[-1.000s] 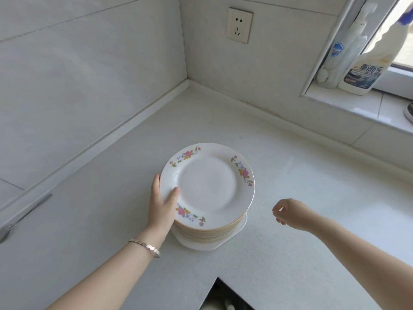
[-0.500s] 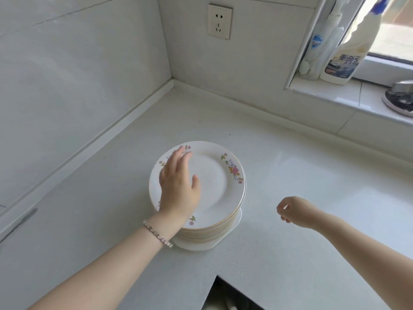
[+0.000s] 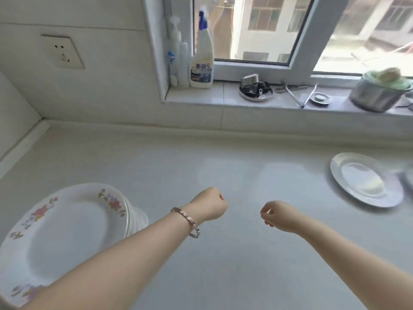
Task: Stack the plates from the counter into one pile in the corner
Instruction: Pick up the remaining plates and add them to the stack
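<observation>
A pile of white plates with flower rims stands on the counter at the lower left. A single plain white plate lies flat on the counter at the far right, with the edge of another plate just beside it at the frame border. My left hand, with a bracelet on the wrist, hovers over the middle of the counter with fingers curled and nothing in it. My right hand is a little to its right, also loosely curled and holding nothing. Both hands are well apart from any plate.
The white counter meets tiled walls in a corner at the left. A wall socket sits above. The window sill holds spray bottles, a metal dish of parts, tongs and a steel pot.
My left hand has left the plate pile and swung right over the counter. The view has turned right, bringing the window sill and the plain plate into sight.
</observation>
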Available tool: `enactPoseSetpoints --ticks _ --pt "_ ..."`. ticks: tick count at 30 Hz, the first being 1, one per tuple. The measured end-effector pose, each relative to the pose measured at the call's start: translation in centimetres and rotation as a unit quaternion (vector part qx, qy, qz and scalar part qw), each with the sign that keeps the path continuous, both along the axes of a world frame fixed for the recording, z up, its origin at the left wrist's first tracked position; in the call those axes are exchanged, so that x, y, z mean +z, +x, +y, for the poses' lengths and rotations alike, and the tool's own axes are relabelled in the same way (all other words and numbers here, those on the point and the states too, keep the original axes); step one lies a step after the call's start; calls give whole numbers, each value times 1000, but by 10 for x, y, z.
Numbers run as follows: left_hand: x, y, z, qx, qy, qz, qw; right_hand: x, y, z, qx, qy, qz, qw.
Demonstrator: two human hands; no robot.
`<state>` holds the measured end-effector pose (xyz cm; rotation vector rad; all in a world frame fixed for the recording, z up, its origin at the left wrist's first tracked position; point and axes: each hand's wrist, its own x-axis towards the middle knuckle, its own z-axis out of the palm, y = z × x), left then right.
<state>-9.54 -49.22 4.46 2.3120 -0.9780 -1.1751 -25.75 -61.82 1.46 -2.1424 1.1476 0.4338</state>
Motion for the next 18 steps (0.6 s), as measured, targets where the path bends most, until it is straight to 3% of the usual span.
enactPoseSetpoints --ticks 10,14,18 --pt "-41 -163 -184 3 46 81 996 -25 -191 -151 -126 44 -12 991" --pt "-59 -222 -252 111 75 167 977 -39 -259 -213 -157 74 3 985" --pt "-78 -261 -308 247 72 275 926 -48 -302 -267 -141 67 38 987"
